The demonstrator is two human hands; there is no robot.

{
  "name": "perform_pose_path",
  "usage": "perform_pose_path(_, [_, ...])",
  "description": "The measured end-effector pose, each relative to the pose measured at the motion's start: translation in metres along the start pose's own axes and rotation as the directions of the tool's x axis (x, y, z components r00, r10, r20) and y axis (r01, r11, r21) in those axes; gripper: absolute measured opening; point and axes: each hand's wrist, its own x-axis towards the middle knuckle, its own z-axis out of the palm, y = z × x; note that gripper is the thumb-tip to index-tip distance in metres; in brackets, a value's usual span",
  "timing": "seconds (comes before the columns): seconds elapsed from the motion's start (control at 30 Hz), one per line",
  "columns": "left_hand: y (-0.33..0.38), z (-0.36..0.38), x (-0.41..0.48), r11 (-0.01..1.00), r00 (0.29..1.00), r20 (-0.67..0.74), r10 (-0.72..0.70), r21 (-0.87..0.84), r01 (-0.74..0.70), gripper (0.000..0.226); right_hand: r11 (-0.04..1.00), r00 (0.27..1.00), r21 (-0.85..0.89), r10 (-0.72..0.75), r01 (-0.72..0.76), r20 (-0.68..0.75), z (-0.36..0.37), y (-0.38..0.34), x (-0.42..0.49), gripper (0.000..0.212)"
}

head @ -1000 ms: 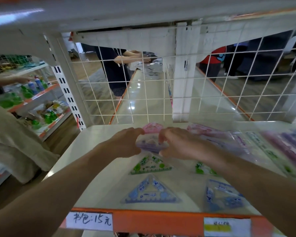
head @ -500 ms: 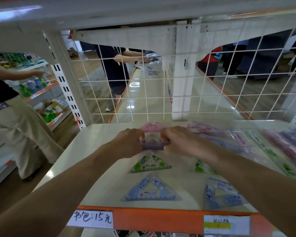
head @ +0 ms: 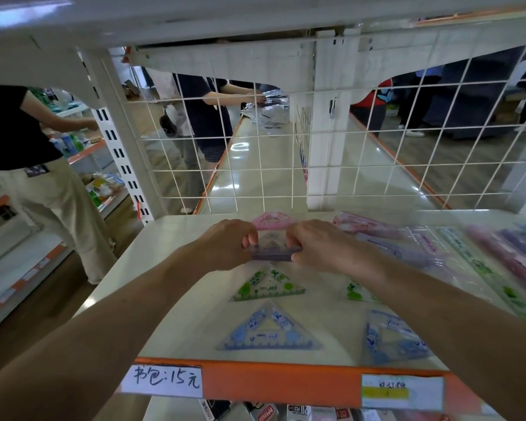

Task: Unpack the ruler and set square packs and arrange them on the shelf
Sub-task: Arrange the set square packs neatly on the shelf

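Both hands hold a purple set square (head: 271, 252) just above the white shelf (head: 170, 287), near its middle. My left hand (head: 228, 247) grips its left end and my right hand (head: 319, 247) grips its right end. Behind it lies a pink set square (head: 271, 220). In front lie a green set square (head: 269, 285) and a blue set square (head: 269, 331). To the right lie a blue packed set square (head: 390, 338), a partly hidden green one (head: 356, 291), and several ruler packs (head: 468, 253) in pink, clear, green and purple.
A white wire grid (head: 286, 153) closes the shelf's back. An orange front rail (head: 280, 382) carries a handwritten price label (head: 164, 381) and a second label (head: 401, 391). A person in a black top (head: 28, 153) stands at left; others stand behind the grid.
The purple set square has tipped from showing its flat face to nearly edge-on between my hands. The person at left has stepped further into view.
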Motion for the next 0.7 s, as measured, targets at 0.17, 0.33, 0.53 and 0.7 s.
perform_pose_path(0.17, [0.002,0.001,0.001,1.0,1.0,-0.006,-0.004,0.02,0.004,0.021,1.0,1.0,-0.025,0.009,-0.009,0.003,-0.001,-0.002,0.0,0.016])
perform_pose_path(0.33, [0.005,-0.006,-0.001,0.998,1.0,-0.002,-0.002,0.068,0.002,0.029,1.0,1.0,-0.005,-0.001,0.001,0.02,-0.005,-0.003,-0.003,0.009])
perform_pose_path(0.53, [0.03,-0.026,0.017,0.996,0.991,-0.108,0.082,0.04,-0.078,0.031,0.986,0.987,0.094,0.145,-0.137,-0.076,-0.053,0.036,-0.019,0.019])
perform_pose_path(0.7, [0.077,-0.019,0.063,0.986,0.995,-0.072,0.07,-0.146,-0.08,0.032,0.938,0.933,0.096,0.343,-0.334,-0.103,-0.072,0.098,-0.026,0.017])
